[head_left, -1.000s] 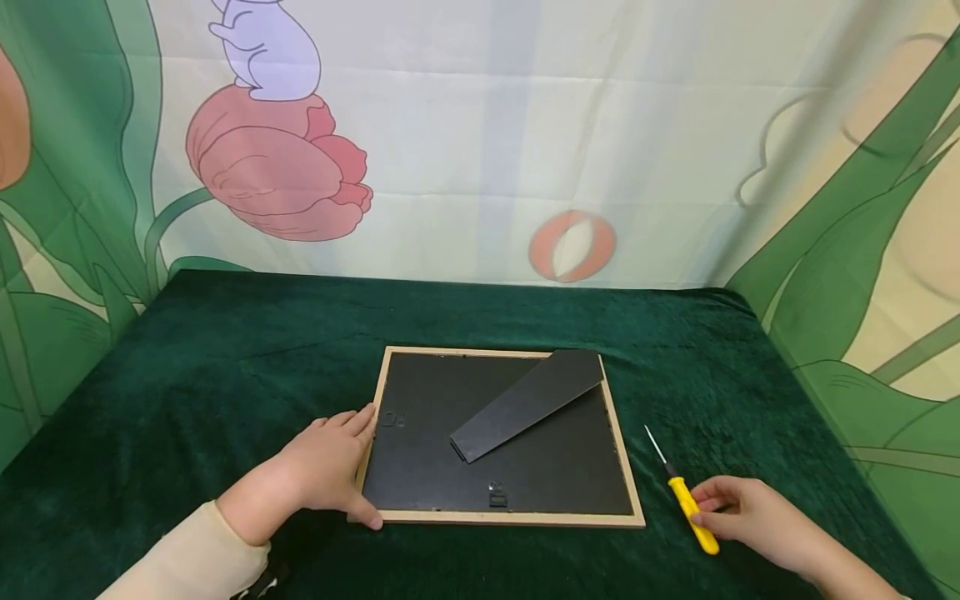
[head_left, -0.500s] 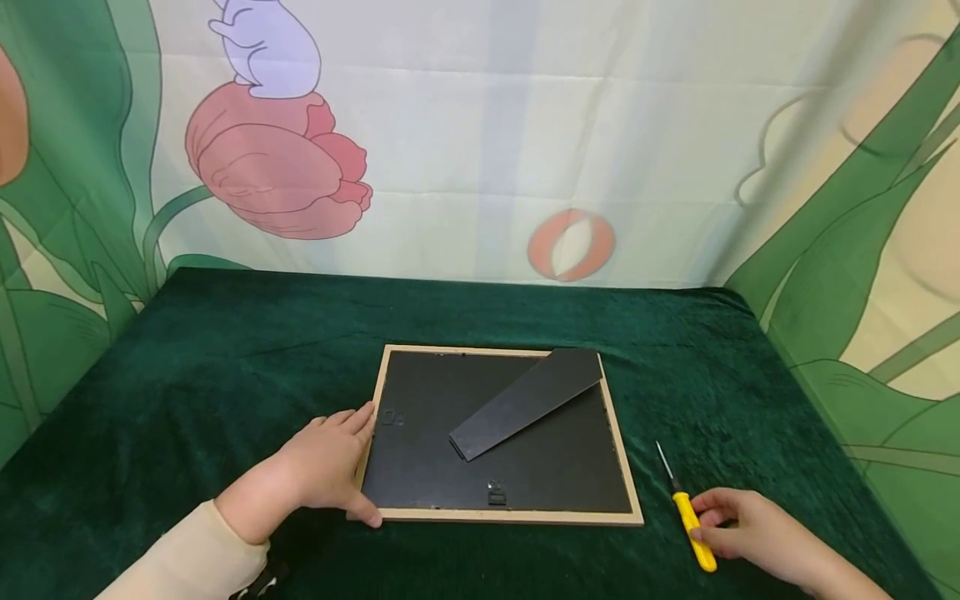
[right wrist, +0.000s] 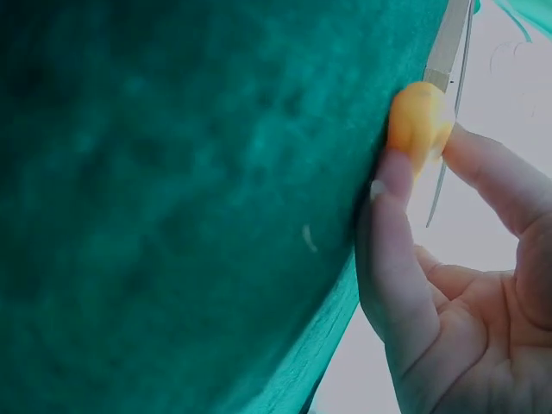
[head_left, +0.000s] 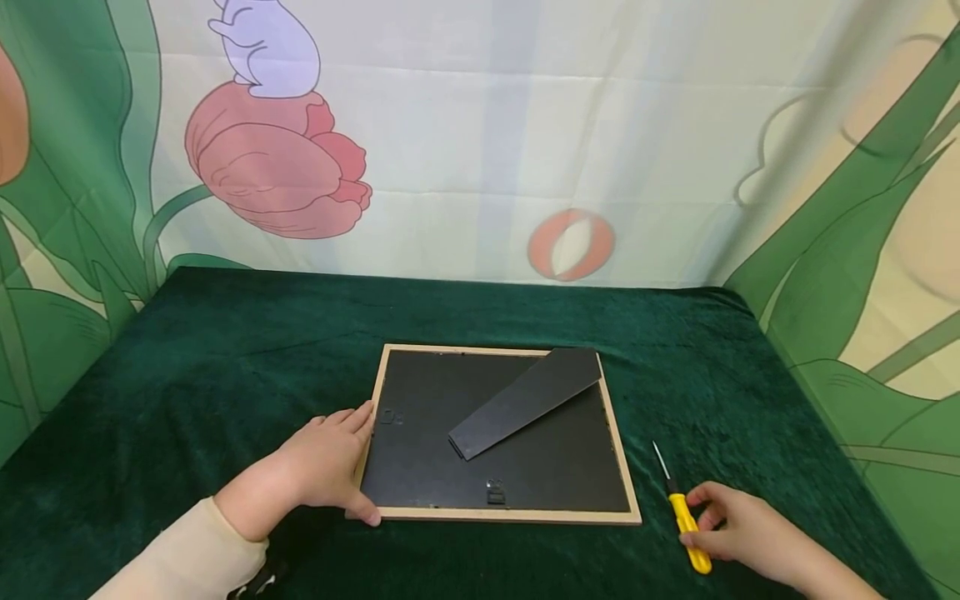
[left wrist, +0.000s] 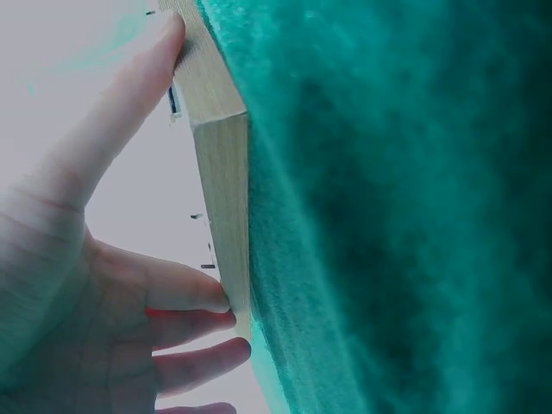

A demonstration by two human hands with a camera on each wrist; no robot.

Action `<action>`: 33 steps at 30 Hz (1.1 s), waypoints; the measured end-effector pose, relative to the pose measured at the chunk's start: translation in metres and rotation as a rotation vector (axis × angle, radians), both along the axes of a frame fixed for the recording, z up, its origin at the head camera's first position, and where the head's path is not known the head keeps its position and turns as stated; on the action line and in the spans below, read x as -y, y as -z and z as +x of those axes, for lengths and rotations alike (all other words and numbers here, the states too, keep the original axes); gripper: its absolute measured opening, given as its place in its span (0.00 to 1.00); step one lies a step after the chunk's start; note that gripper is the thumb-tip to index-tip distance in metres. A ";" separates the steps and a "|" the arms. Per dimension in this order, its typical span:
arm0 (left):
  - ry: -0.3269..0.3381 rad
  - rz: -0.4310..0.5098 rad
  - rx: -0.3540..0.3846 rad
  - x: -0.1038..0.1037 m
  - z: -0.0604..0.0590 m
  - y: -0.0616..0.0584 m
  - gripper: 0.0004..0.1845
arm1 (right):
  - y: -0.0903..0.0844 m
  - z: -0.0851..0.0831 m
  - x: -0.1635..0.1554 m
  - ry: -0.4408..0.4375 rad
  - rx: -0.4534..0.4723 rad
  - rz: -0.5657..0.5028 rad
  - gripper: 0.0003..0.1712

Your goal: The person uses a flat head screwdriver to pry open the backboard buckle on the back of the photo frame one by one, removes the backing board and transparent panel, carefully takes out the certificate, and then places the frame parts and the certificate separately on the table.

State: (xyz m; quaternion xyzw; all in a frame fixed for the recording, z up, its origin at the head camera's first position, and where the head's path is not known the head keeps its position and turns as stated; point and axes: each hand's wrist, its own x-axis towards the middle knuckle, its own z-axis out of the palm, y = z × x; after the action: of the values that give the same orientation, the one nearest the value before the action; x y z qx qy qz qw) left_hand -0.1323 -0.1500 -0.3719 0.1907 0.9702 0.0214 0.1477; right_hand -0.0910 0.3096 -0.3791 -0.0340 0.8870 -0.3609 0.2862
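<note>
While green velvet covers the tabletop (head_left: 225, 375), a picture frame (head_left: 498, 515) lies face down at its middle, black backing up, the easel stand (head_left: 525, 402) slanting across it. The left hand (head_left: 318, 471) steadies the frame's near left corner, thumb along the front edge and straight fingers against the side. Just right of the frame, the right hand (head_left: 738, 533) pinches the yellow handle of a small screwdriver (head_left: 690, 532), which lies on the cloth, tip pointing away. This looks like the pick-up step; next, the tool would need lifting and bringing to the backing's retaining tabs
</note>
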 end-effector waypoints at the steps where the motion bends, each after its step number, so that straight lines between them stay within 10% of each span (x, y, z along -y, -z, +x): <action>1: 0.001 -0.001 0.001 0.000 0.000 -0.001 0.66 | -0.001 0.000 0.001 -0.004 -0.004 0.004 0.31; 14: 0.127 -0.017 -0.096 -0.024 -0.011 -0.027 0.50 | -0.007 -0.022 0.000 0.004 0.010 0.029 0.28; 33: 0.232 0.032 -0.139 -0.095 -0.024 -0.004 0.42 | 0.005 -0.054 -0.014 -0.070 -0.125 0.182 0.23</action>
State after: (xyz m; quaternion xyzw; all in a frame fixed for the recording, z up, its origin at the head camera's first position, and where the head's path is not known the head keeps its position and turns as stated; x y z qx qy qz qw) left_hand -0.1565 -0.0554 -0.3678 0.3049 0.9491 0.0062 0.0787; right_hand -0.1452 0.3231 -0.3845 -0.0612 0.9305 -0.2658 0.2445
